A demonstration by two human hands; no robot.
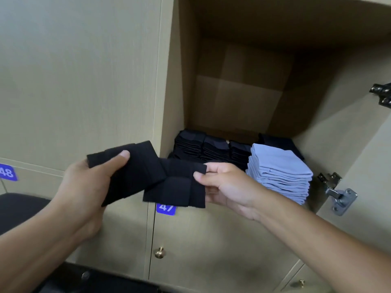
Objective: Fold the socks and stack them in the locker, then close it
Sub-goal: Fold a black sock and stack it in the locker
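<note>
We see a big open locker made of light wood. On its floor, at the back, sit rows of folded dark socks. Just beside them on the right is a neat pile of folded light blue socks. In front of the locker, we see two hands holding a black sock in the air. The left hand grips one end, with the thumb on top. The right hand pinches the other end between thumb and fingers. Below the sock is a small blue tag with the number 47. A little round gold knob sits on the door below.
</note>
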